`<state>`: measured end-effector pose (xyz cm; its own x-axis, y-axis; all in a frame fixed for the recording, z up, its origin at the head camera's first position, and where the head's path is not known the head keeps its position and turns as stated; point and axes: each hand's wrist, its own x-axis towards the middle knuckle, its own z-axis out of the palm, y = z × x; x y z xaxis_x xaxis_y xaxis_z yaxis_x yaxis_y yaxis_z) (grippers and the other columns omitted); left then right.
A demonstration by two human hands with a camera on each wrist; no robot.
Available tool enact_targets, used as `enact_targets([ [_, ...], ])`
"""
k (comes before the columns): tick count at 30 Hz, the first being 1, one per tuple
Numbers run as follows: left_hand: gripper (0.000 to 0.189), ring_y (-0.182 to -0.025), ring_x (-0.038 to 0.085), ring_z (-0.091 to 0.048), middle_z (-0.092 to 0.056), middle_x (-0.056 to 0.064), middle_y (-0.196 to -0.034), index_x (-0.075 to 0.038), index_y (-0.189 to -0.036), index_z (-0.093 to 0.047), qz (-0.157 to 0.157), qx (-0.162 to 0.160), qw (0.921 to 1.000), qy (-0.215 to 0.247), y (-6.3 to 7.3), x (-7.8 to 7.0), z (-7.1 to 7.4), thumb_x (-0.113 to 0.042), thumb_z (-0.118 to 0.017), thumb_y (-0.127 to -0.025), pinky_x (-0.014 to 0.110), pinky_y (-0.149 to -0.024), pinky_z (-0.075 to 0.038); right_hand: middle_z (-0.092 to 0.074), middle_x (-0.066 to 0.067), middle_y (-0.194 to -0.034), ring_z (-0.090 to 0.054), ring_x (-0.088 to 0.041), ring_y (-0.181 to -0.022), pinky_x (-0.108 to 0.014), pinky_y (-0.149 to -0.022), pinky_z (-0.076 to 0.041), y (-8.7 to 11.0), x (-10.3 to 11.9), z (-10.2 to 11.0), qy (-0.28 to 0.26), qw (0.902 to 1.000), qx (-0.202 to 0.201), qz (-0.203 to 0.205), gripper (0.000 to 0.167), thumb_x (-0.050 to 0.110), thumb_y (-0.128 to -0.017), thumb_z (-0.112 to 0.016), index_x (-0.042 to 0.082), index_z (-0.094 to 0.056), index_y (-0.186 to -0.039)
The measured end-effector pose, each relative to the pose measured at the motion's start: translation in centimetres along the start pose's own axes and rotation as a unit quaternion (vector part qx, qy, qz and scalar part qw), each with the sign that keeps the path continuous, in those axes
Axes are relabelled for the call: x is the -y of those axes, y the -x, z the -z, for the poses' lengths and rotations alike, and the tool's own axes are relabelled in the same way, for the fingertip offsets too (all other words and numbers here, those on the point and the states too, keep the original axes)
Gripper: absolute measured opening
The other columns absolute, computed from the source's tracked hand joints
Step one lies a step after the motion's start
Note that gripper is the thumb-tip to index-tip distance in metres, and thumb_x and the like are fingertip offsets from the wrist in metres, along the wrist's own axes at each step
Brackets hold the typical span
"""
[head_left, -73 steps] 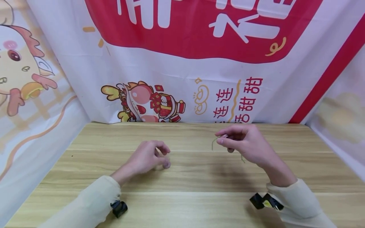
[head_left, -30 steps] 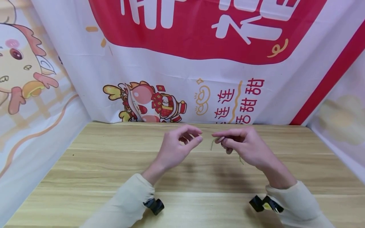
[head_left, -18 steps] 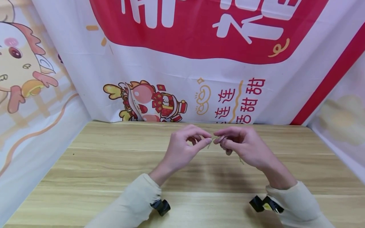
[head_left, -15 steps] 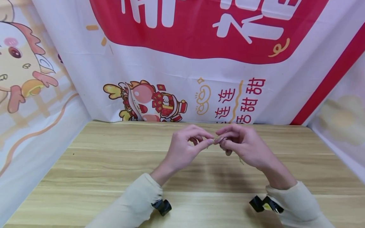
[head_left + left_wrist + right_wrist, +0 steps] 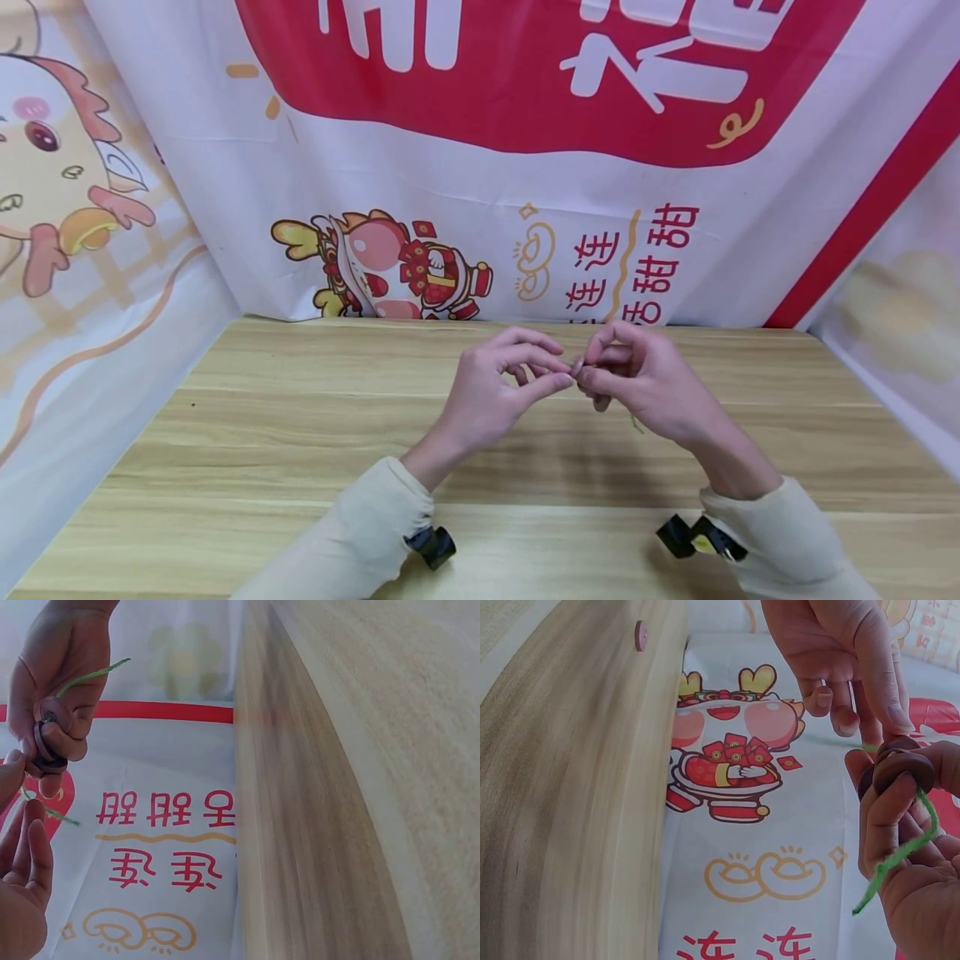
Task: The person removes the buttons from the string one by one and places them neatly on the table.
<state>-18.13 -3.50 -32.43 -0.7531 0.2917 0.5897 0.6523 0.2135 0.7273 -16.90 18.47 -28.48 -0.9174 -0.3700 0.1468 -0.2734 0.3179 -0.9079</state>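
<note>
My right hand (image 5: 645, 383) holds several brown-purple buttons (image 5: 904, 772) stacked in its curled fingers. A green string (image 5: 900, 855) runs through the buttons, and one end hangs out beside the fingers. My left hand (image 5: 495, 396) meets the right fingertips above the table. Its thumb and a finger pinch the string's other end (image 5: 64, 817), with the thumb close against the front button (image 5: 577, 367). How many buttons the right fingers cover is hidden. One more button (image 5: 640, 636) lies on the table in the right wrist view; in the head view it does not show.
A wood-grain table (image 5: 300, 467) stretches beneath both hands. Printed white cloth (image 5: 525, 192) with red lettering hangs along its back edge, and more cloth hangs at the sides. A tiny dark speck (image 5: 192, 405) sits on the left part of the table.
My left hand has come right and up from a button at its fingertips to the right hand, and it has taken hold of the string's end. The right index finger has lifted.
</note>
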Motion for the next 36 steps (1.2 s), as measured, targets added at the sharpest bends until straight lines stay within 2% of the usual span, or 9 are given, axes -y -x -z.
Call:
enact_targets([
  [5, 0.009, -0.099, 0.005, -0.072, -0.081, -0.003, -0.119, -0.013, -0.096, -0.084, 0.014, 0.007, 0.9998, 0.010, 0.02, -0.11, -0.14, -0.021, -0.085, -0.091, 0.024, -0.073, -0.062, -0.074, -0.004, -0.085, -0.069, -0.015, -0.071, -0.034, -0.065, -0.063, 0.03, -0.25, 0.00, 0.019, 0.9998, 0.001, 0.005, 0.008, 0.005, -0.101, -0.069, 0.000, -0.066, -0.106],
  [10, 0.008, -0.097, 0.005, -0.074, -0.082, -0.002, -0.116, -0.011, -0.096, -0.084, 0.020, 0.006, 0.9993, 0.030, 0.08, -0.15, -0.27, -0.018, -0.084, -0.092, 0.026, -0.076, -0.064, -0.073, -0.005, -0.085, -0.069, -0.015, -0.072, -0.032, -0.066, -0.062, 0.08, -0.36, 0.00, 0.030, 0.9995, 0.000, 0.008, 0.009, 0.008, -0.101, -0.070, 0.002, -0.071, -0.108],
  [18, 0.012, -0.090, 0.005, -0.075, -0.082, 0.001, -0.112, -0.010, -0.096, -0.082, 0.010, 0.002, 0.9987, 0.050, 0.14, -0.07, -0.34, -0.015, -0.088, -0.088, 0.027, -0.077, -0.065, -0.073, -0.007, -0.086, -0.069, -0.015, -0.071, -0.030, -0.064, -0.061, 0.03, -0.32, -0.05, 0.051, 0.9986, -0.014, 0.007, 0.011, 0.013, -0.101, -0.073, 0.005, -0.076, -0.107],
  [23, 0.011, -0.089, 0.005, -0.076, -0.082, 0.002, -0.110, -0.010, -0.096, -0.081, 0.008, -0.001, 0.9986, 0.053, 0.19, -0.01, -0.40, -0.015, -0.088, -0.088, 0.027, -0.078, -0.065, -0.073, -0.005, -0.084, -0.069, -0.014, -0.071, -0.029, -0.062, -0.059, 0.13, 0.07, -0.13, 0.070, 0.9972, -0.027, -0.004, 0.013, 0.016, -0.100, -0.075, 0.006, -0.079, -0.106],
  [29, 0.010, -0.089, 0.006, -0.076, -0.082, 0.002, -0.108, -0.010, -0.096, -0.081, 0.004, -0.002, 0.9984, 0.056, 0.23, -0.06, -0.38, -0.014, -0.087, -0.089, 0.028, -0.079, -0.066, -0.073, -0.010, -0.080, -0.067, -0.013, -0.067, -0.028, -0.057, -0.056, 0.32, 0.49, -0.26, 0.082, 0.9959, -0.040, 0.007, 0.014, 0.016, -0.098, -0.077, 0.003, -0.080, -0.104],
  [36, 0.010, -0.091, 0.008, -0.077, -0.082, 0.004, -0.107, -0.009, -0.096, -0.080, -0.005, -0.008, 0.9970, 0.076, 0.30, -0.05, -0.40, -0.012, -0.087, -0.089, 0.031, -0.082, -0.067, -0.073, -0.009, -0.078, -0.067, -0.013, -0.066, -0.027, -0.054, -0.053, 0.32, 0.59, -0.37, 0.087, 0.9949, -0.051, -0.001, 0.016, 0.017, -0.097, -0.079, 0.004, -0.081, -0.105],
])
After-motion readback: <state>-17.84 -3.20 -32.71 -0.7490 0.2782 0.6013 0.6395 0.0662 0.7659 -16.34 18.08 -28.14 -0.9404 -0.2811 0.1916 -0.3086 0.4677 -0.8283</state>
